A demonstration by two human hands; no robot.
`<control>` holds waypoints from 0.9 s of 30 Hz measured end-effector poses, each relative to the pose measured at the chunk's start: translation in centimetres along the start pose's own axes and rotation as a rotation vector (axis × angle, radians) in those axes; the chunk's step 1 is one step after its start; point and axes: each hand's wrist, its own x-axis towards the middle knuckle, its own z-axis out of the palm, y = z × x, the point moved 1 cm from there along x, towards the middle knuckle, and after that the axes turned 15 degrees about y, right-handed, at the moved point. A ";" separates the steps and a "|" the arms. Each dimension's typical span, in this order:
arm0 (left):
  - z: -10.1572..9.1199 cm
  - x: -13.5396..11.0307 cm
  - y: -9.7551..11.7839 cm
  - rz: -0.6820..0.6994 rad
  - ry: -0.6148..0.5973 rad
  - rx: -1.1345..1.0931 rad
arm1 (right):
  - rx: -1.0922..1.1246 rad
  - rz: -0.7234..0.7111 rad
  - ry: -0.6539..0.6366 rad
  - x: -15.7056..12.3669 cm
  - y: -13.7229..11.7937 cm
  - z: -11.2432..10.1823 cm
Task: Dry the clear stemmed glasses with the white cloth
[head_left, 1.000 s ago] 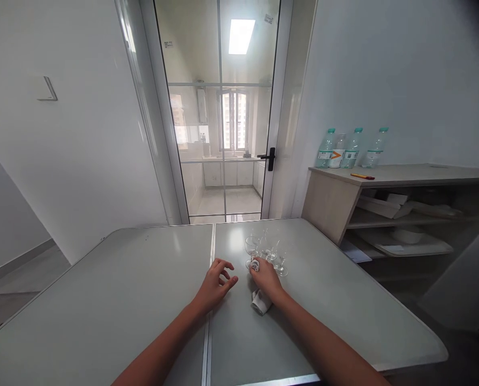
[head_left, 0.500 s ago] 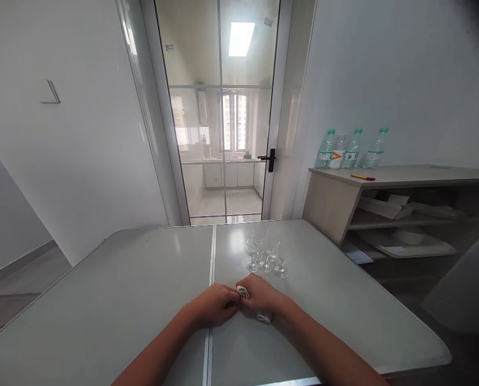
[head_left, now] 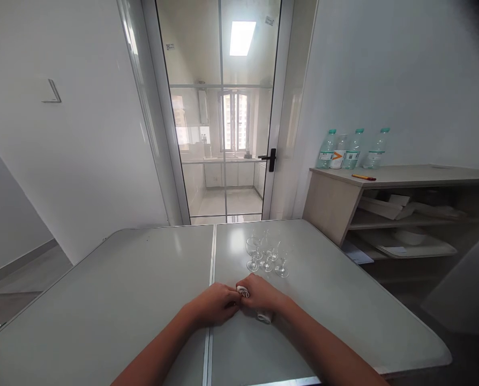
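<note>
My right hand (head_left: 259, 293) is closed around a bunched white cloth (head_left: 243, 291). One fold of it sticks out by the thumb, and another end shows under the wrist, low over the table. My left hand (head_left: 217, 304) is closed too, its fingertips meeting the right hand at the cloth. Whatever the left fingers pinch is hidden behind them. Just beyond my hands stand several small clear stemmed glasses (head_left: 253, 262), grouped on the grey table (head_left: 159, 279).
A metal seam (head_left: 212, 252) runs down the table's middle. At the right, a wooden shelf unit (head_left: 331, 198) carries several plastic bottles (head_left: 352, 153) and a yellow-red pen (head_left: 363, 177). Behind the table's far edge is a glass door (head_left: 243, 134) with a black handle (head_left: 271, 160).
Almost nothing differs. Both hands keep the same grip at the cloth, and the glasses stay in place; the view has shifted very slightly.
</note>
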 end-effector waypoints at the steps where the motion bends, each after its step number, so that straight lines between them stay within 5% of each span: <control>1: 0.0 0.0 0.0 0.001 0.003 0.000 | -0.001 0.004 0.000 0.0 0.1 0.1; 27: -0.2 0.1 0.4 -0.009 -0.005 0.038 | -0.042 -0.004 0.003 0.0 0.0 0.2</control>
